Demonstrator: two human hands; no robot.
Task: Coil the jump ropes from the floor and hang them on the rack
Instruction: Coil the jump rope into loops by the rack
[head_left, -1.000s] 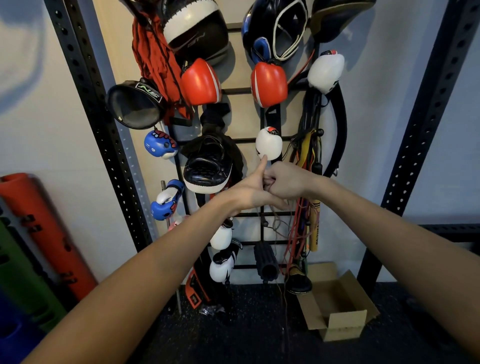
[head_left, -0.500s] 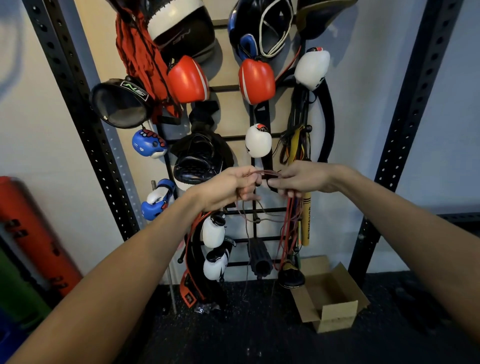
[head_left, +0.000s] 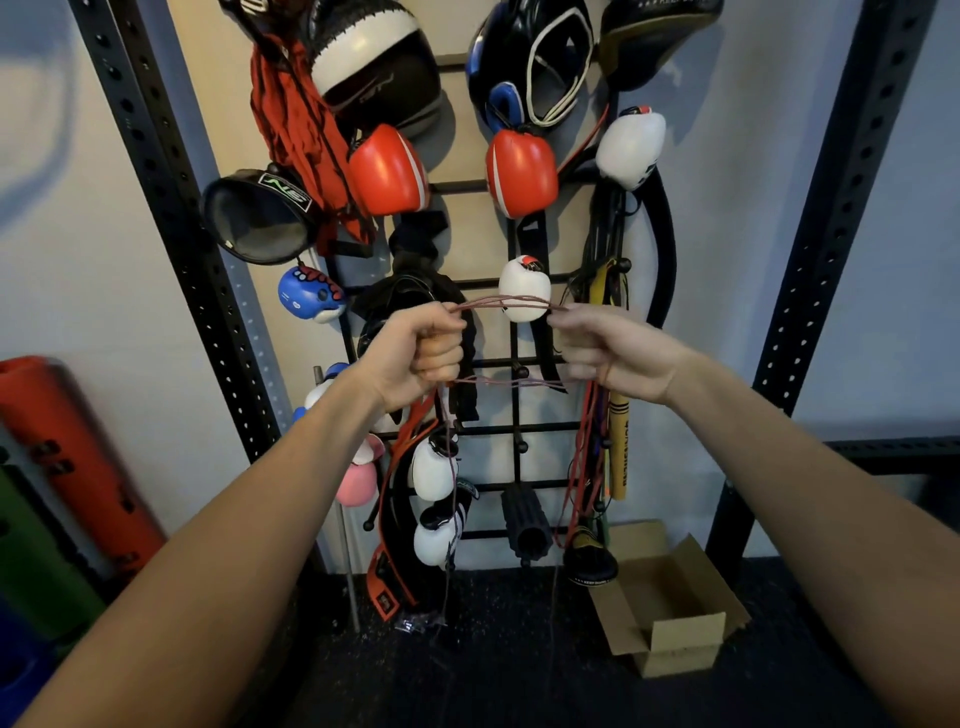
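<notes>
Now my hands are apart: half a second ago they almost touched in front of the rack, and a second ago they were clasped together. My left hand (head_left: 415, 356) is a closed fist wrapped around one end of the coil. My right hand (head_left: 610, 356) has its fingers curled in, gripping the other end between thumb and fingers.

The jump rope (head_left: 483, 302) is between them, held off the floor at the middle height of the rack. It is a thin, reddish-brown cord in several loops. The upper strands arch slightly from fist to fist, and the lower strands run nearly straight under my knuckles. A loose length of it drops from below my left fist towards the ground.

Just behind the upper strands hangs a smooth white glove (head_left: 524, 283), rounded and glossy. The rack (head_left: 540, 429) is a black grid of slim metal bars with knobbed pegs, crowded with gear. Higher up are two shiny red gloves (head_left: 387, 171) and padded black headgear (head_left: 530, 67). Perforated black steel posts (head_left: 156, 182) stand on either side. Below, an open cardboard box (head_left: 675, 639) sits on the dark speckled floor (head_left: 493, 675), and a red foam roller (head_left: 78, 441) leans at far left.
</notes>
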